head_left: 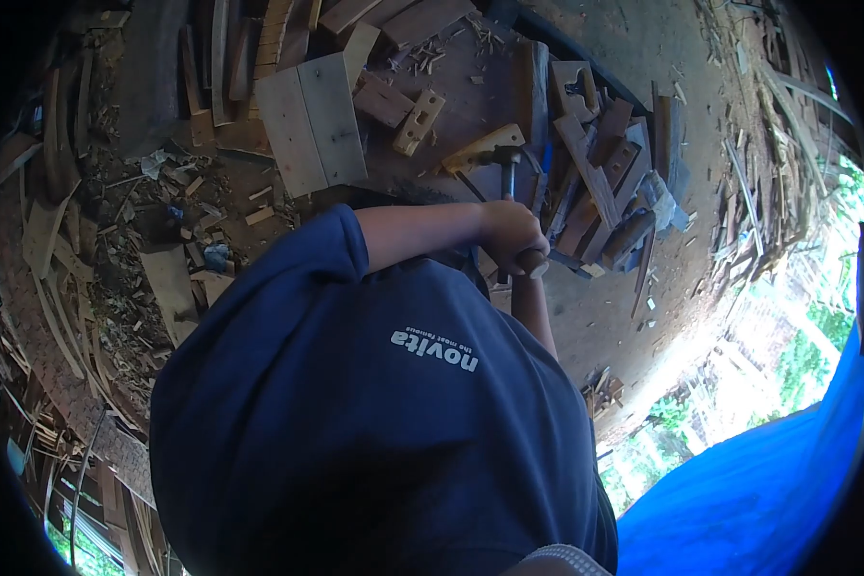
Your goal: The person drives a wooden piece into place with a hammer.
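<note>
My left hand (512, 230) is closed around a chisel (533, 260). The wooden butt of its handle sticks out towards me, and the thin dark blade slants forward on the far side of the fist. Close by the blade's far end lies a light wooden block (486, 146). My right forearm (534, 312) reaches up behind the left hand, which hides the right hand. A hammer (508, 171) projects from that same spot, its metal head over the right end of the block.
A block with cut holes (420, 123) and a pale board (312, 125) lie to the left. Cut timber pieces (600, 178) are heaped on the right. Wood scraps (259, 216) litter the ground at left, and a blue tarp (749, 490) spreads at lower right.
</note>
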`<state>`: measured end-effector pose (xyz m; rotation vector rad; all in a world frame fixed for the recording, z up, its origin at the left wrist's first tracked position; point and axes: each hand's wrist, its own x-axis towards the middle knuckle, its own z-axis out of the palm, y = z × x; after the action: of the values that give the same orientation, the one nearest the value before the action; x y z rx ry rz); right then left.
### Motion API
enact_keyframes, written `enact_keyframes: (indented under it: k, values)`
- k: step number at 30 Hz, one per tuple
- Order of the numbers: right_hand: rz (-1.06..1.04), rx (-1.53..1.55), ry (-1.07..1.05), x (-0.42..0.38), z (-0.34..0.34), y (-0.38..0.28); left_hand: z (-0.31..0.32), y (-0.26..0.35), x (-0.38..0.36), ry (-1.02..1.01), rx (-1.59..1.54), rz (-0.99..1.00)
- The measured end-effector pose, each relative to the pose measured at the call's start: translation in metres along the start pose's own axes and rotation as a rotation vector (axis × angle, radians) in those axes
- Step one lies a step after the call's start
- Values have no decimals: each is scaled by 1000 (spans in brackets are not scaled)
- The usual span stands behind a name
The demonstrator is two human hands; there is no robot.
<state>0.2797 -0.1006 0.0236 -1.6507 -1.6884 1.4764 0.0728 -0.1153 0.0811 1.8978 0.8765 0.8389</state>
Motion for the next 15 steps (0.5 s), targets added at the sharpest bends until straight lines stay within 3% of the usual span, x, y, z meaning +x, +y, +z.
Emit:
enact_keyframes:
  k: [4,6,8,10,12,15]
  values:
    - [-21,-42,6,8,1,4,-12,-6,-4,122,-64,38]
    - [-347,-616,20,-31,-6,-99,-29,0,-7,71,-130,2]
    - [208,273,123,-56,-41,-115,-36,-2,-11,84,-150,11]
    - [86,354,240,-90,-56,-138,-42,-5,-12,94,-168,25]
    - [-56,379,180,-119,-54,-170,-46,-7,-14,106,-258,16]
    - [25,163,169,-152,-42,-165,-48,-10,-13,139,-327,52]
